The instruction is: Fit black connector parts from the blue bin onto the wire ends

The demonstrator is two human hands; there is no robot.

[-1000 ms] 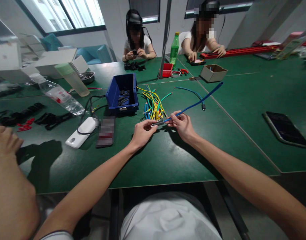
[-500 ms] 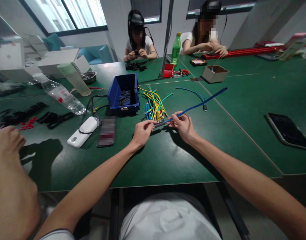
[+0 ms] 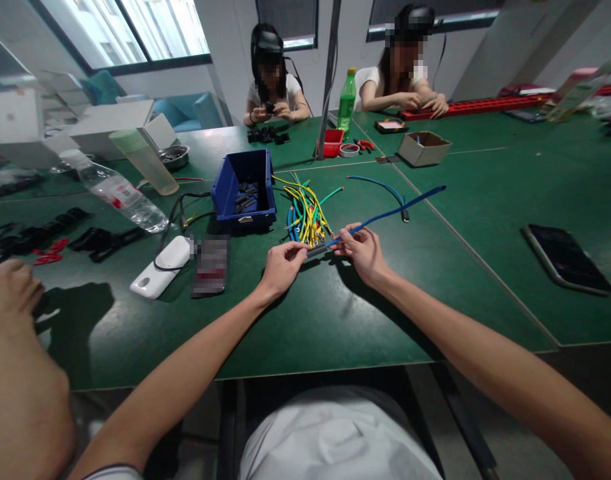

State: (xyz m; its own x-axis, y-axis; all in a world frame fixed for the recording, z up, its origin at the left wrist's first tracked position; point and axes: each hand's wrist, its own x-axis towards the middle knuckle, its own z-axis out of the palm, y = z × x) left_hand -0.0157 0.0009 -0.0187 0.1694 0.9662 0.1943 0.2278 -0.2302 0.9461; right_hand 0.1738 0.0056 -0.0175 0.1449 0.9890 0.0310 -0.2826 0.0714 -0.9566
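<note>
Bright window (image 3: 168, 30) upper left — glare on tabletop (image 3: 330, 333)

A dark pole (image 3: 330, 73) is rising from the green bench (image 3: 335, 347), with pale wall (image 3: 230, 67) running behind it. Way left of the pole, a big window (image 3: 150, 30) is letting in bright light, and a blue armchair (image 3: 200, 110) is sitting below it. Just left of the pole a smaller dark window (image 3: 288, 17) is showing, and another dark window (image 3: 465, 15) is sitting right of it. Glare's bouncing off the bench left of the pole. Dim grey floor (image 3: 525, 413) is showing on the pole's near side, past a dark bench leg (image 3: 460, 420).
</note>
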